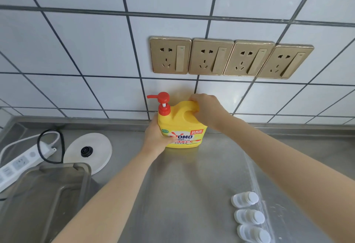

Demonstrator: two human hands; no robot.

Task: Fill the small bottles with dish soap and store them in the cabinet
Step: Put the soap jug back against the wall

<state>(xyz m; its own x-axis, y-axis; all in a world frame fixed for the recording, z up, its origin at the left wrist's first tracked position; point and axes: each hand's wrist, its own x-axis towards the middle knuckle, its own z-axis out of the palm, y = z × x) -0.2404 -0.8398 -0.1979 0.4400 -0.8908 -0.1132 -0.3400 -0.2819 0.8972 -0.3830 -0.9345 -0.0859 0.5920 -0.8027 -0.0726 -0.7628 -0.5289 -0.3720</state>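
A yellow dish soap bottle (184,127) with a red pump (163,101) stands upright on the steel counter (192,175), close to the tiled wall. My left hand (155,137) wraps the bottle's lower left side. My right hand (206,111) grips the handle at its upper right. Three small clear bottles with white caps lie on their sides at the lower right: one (245,199), a second (249,216) and a third (253,234) in a column, apart from both hands.
A grey metal tray (44,194) sits at the lower left. Behind it lie a white round kettle base (90,151) and a white power strip (21,163) with a black cable. Several gold wall sockets (230,58) are above the counter.
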